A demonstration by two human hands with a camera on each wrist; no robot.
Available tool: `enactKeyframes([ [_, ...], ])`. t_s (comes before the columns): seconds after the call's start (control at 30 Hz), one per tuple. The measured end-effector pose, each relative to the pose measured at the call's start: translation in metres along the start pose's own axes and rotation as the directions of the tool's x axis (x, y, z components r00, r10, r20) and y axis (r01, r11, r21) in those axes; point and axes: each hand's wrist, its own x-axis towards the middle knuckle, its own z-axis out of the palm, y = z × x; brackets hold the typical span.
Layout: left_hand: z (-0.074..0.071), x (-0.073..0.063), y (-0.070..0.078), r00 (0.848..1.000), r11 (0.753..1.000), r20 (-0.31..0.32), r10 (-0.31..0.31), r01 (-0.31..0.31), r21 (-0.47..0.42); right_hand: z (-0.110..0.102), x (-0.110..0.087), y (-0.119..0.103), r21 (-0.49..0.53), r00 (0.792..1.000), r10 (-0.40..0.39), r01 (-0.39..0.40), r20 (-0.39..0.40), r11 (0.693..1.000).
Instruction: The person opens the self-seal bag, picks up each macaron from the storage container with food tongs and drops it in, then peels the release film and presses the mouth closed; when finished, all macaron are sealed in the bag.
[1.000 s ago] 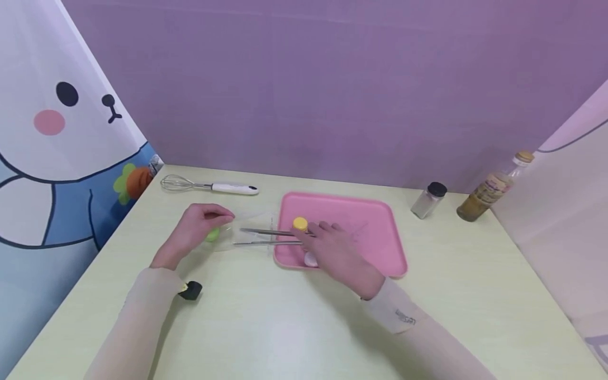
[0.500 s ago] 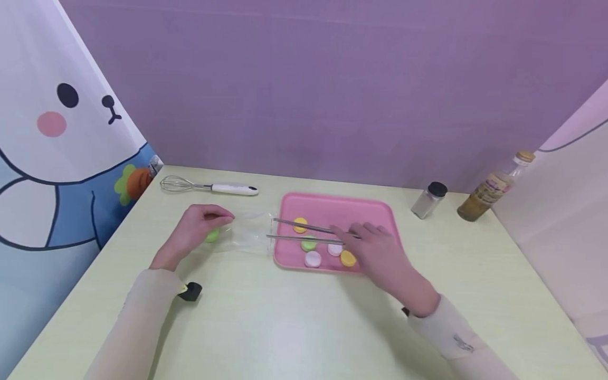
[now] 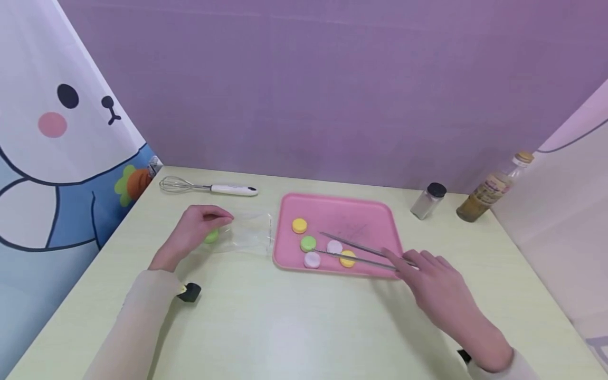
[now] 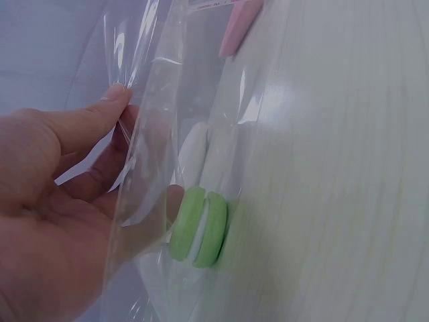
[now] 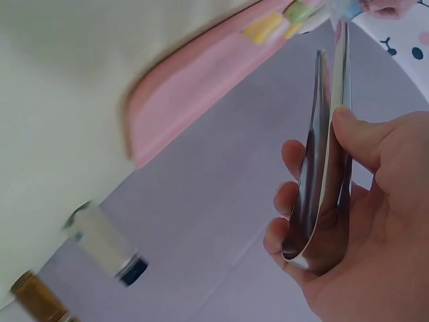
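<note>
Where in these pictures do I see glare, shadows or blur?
Head view: a pale sheen on the near part of the tabletop, and a soft shadow beside the right hand; left wrist view: bright glints on the clear plastic bag; right wrist view: the black-lidded jar, glass bottle and pink tray look blurred, while the shiny metal tongs look sharper.

whisk [image 3: 209, 187]: rear left | black-lidded jar [image 3: 427, 202]: right | labelled bottle [image 3: 492, 189]: far right | purple backdrop [image 3: 313, 100]: behind
</note>
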Motion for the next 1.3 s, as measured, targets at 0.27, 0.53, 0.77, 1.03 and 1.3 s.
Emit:
enactKeyframes([
  [0.27, -0.001, 0.000, -0.001, 1.000, 1.000, 0.005, 0.010, -0.010, -0.007, -0.011, -0.036, 0.011, -0.030, 0.997, 0.024, -0.026, -0.069, 0.999],
  [0.53, -0.003, -0.001, 0.002, 1.000, 1.000, -0.003, 0.012, -0.012, 0.024, -0.011, -0.061, 0.029, -0.010, 0.998, 0.053, -0.054, -0.044, 0.999],
  [0.77, -0.001, 0.000, 0.001, 1.000, 1.000, 0.002, 0.006, -0.006, 0.015, -0.005, -0.069, 0.036, 0.005, 0.999, 0.043, -0.043, -0.029, 0.999],
  [1.03, -0.003, 0.000, 0.000, 1.000, 1.000, 0.011, 0.000, 0.000, 0.007, 0.005, -0.065, 0.039, 0.030, 0.999, 0.026, -0.026, -0.025, 0.999],
  [1.3, -0.003, 0.000, 0.001, 1.000, 1.000, 0.011, -0.011, 0.011, -0.003, 0.012, -0.056, 0.036, 0.041, 0.999, 0.008, -0.006, -0.037, 0.999],
])
